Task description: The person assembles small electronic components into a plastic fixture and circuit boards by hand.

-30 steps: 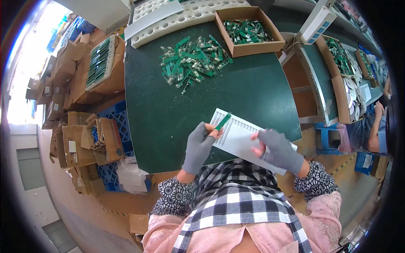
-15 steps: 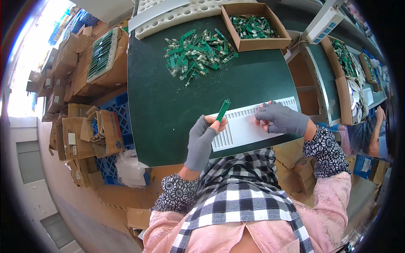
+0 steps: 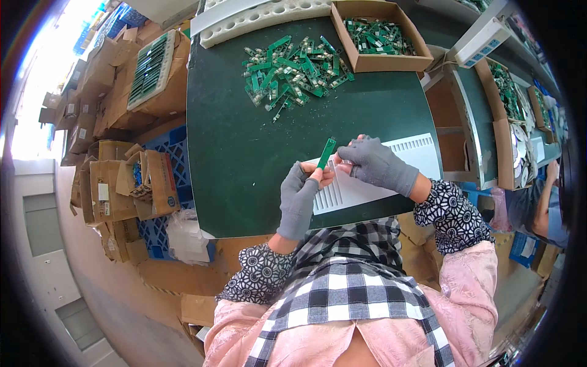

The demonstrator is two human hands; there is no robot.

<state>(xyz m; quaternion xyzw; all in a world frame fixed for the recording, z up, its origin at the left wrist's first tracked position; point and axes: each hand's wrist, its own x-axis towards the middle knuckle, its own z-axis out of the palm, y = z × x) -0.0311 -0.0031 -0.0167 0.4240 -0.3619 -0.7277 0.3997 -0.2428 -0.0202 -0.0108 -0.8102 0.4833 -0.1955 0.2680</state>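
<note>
My left hand (image 3: 299, 199), in a grey fingerless glove, pinches the lower end of a narrow green circuit board strip (image 3: 326, 153) that stands tilted above the dark green table (image 3: 244, 140). My right hand (image 3: 376, 164), gloved the same way, rests on a white slotted tray (image 3: 367, 174) lying at the table's near edge, its fingertips close to the left hand's fingers. A loose pile of green circuit boards (image 3: 293, 70) lies further back on the table.
A cardboard box of green boards (image 3: 377, 33) sits at the table's far right, a white foam tray with holes (image 3: 263, 18) at the far edge. Stacked cardboard boxes and blue crates (image 3: 131, 177) stand on the left. Another person (image 3: 544, 208) works at the right by shelves.
The white tray has swung round to lie across the near edge. My right hand moved left along it toward the left hand, which still holds the green strip upright.
</note>
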